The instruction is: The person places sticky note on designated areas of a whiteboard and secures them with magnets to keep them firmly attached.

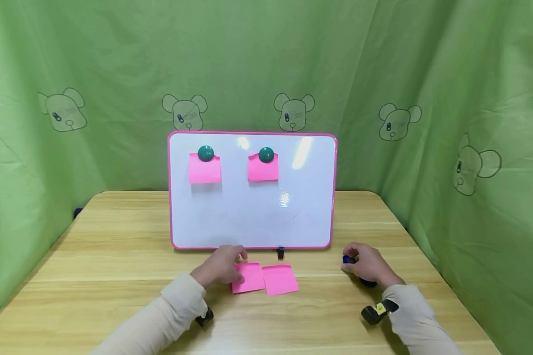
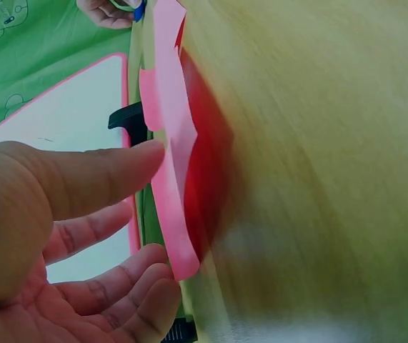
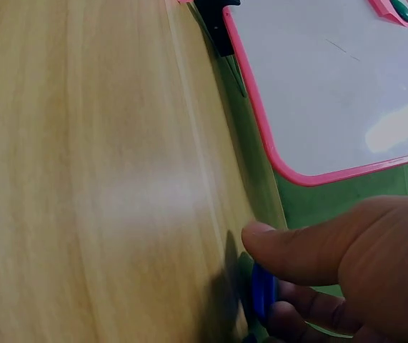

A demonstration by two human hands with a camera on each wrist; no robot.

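Note:
My left hand (image 1: 222, 266) reaches over the left pink sticky note (image 1: 250, 278) on the table. In the left wrist view its thumb tip overlaps the note (image 2: 178, 236), and the fingers are spread apart from the thumb. A second pink sticky note (image 1: 281, 280) lies just to the right. My right hand (image 1: 367, 264) pinches a blue round magnet (image 3: 263, 291) between thumb and fingers, low over the table. Another dark blue magnet (image 1: 367, 283) lies beneath that hand, partly covered by it.
A pink-framed whiteboard (image 1: 248, 217) stands behind the notes on a black foot (image 1: 281, 253). Two green magnets, left (image 1: 206, 153) and right (image 1: 266, 155), hold pink notes on it. A green curtain (image 1: 244, 64) surrounds the wooden table (image 1: 115, 266).

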